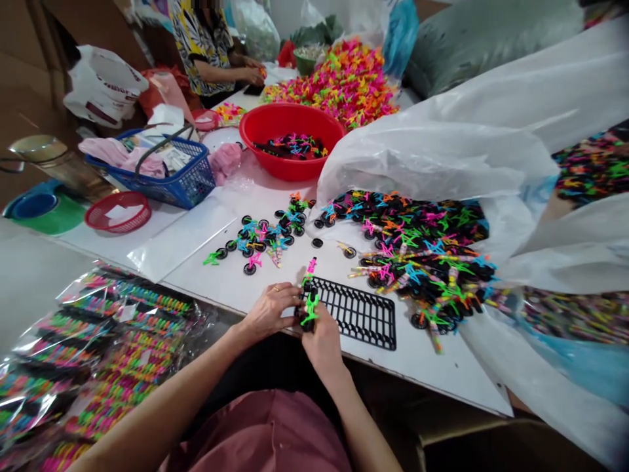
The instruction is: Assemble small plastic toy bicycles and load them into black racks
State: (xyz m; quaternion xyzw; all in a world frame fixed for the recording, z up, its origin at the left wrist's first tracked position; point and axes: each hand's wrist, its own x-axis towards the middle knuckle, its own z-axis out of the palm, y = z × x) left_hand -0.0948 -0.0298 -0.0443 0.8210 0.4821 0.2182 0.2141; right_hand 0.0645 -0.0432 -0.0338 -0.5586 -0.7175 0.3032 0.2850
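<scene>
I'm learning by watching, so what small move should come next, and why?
Probably ease the green bike down onto the near-left end of the black rack. The right hand holds it there, the left hand is right beside it, a pink piece shows at the same end, and the slots farther right look bare.

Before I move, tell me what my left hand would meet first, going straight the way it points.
Most likely the green toy bicycle just ahead of the left hand, then the right hand; whether left hand and bicycle touch is unclear.
</scene>
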